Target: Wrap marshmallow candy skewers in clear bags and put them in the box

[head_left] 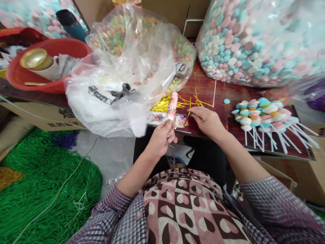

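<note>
My left hand (164,136) is closed around the lower end of a wrapped marshmallow skewer (173,104), pink candy inside a clear printed sleeve, held upright over the table's front edge. To its right, my right hand (207,121) pinches a thin gold twist tie (187,117) between thumb and fingertips. A heap of gold twist ties (162,103) lies just behind the left hand, with a few strewn rightward. Flat printed plastic sleeves (156,117) lie under the held skewer.
Unwrapped marshmallow skewers (266,115) on white sticks lie at the right, near a loose blue marshmallow (226,101). Large bags of marshmallows (243,51) and ring candy (182,47) stand behind. A crumpled clear bag (114,105) and red basin (76,47) occupy the left; green cord (63,176) is piled below.
</note>
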A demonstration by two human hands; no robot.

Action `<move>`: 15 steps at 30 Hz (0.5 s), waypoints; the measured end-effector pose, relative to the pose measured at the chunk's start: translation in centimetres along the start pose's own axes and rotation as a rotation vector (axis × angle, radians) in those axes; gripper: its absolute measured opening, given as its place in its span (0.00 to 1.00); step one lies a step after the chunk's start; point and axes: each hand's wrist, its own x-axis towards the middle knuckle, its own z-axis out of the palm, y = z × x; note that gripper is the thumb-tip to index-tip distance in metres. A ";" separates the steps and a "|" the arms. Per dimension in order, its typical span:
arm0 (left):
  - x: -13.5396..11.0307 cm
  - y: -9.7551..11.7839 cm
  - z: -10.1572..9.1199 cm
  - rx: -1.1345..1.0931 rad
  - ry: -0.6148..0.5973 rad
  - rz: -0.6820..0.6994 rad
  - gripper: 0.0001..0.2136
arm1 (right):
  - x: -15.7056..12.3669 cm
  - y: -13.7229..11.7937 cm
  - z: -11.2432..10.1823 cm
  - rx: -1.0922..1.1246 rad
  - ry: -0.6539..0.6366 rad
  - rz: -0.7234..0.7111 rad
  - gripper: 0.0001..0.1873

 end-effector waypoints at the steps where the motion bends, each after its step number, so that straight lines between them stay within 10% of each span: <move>1: 0.0 0.3 -0.1 -0.046 0.011 -0.011 0.15 | 0.7 0.4 0.3 -0.103 -0.069 -0.067 0.16; 15: 0.1 0.4 -0.4 -0.146 0.017 -0.029 0.13 | 1.6 -1.7 -0.6 -0.687 -0.451 -0.183 0.15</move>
